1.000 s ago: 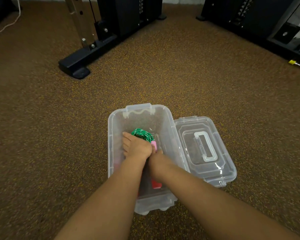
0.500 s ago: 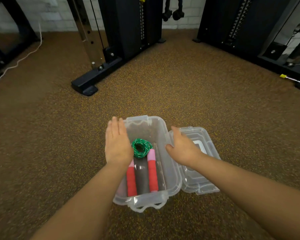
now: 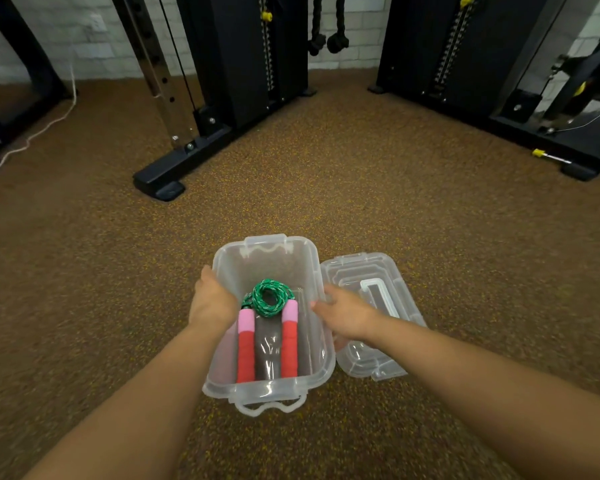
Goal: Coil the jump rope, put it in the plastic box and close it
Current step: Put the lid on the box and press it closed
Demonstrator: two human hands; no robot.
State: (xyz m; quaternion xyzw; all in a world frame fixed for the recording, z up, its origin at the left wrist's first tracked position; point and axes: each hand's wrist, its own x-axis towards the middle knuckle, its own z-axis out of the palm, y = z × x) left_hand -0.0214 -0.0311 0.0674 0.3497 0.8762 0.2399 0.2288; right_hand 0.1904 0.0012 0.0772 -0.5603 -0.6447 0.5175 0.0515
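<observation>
A clear plastic box (image 3: 222,375) stands open on the floor in front of me. Inside lies the jump rope: a green coil (image 3: 269,298) at the far end and two red-and-pink handles (image 3: 246,344) side by side toward me. The clear lid (image 3: 368,268) with a white handle lies flat on the floor, touching the box's right side. My left hand (image 3: 210,301) rests against the box's left rim, fingers extended. My right hand (image 3: 345,315) hovers over the gap between box and lid, fingers apart, holding nothing.
The floor is brown speckled rubber. A black cable-machine base (image 3: 167,183) juts out at the far left, another black machine frame (image 3: 534,133) stands at the far right, and a white cord (image 3: 42,128) trails along the left.
Both hands have come out of the box, leaving the rope inside. The left moved to the box's left rim, the right toward the lid. My head tilted up.
</observation>
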